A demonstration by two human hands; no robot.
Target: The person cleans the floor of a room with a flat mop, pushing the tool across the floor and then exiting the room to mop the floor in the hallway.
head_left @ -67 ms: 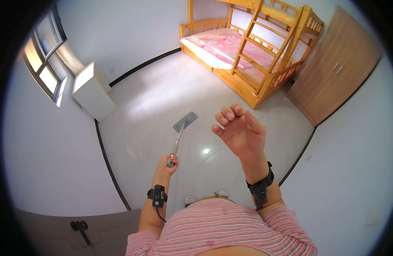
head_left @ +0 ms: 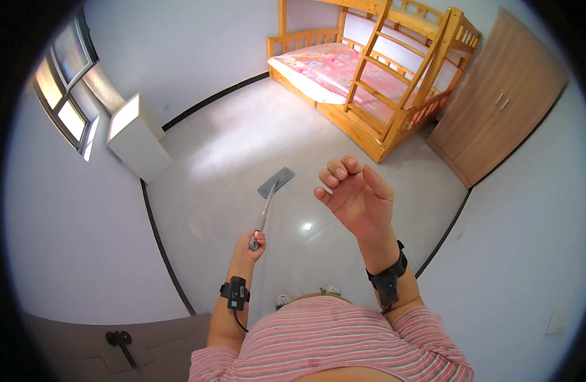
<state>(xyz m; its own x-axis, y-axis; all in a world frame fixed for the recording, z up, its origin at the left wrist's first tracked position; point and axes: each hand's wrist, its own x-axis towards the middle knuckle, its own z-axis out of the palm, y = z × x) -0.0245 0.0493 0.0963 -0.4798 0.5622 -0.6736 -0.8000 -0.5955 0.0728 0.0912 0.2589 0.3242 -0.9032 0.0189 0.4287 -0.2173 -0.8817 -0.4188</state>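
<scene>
The left hand (head_left: 245, 247) had its grip wrapped around the handle end of a flat mop (head_left: 266, 189), whose grey head rested ahead on the pale floor (head_left: 229, 184), probably held low so it lay flat. The right hand (head_left: 362, 204) hung raised, loosely curled, holding nothing, seemingly because 1 hand sufficed.

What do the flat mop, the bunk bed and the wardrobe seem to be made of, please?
Flat mop: the pole looks like metal, being silvery and smooth; the matte grey head could be plastic or fabric.
Bunk bed: probably varnished wood, from its honey colour and soft gloss.
Wardrobe: wood or wood-effect board, satin-looking, with streaky brown grain.
</scene>
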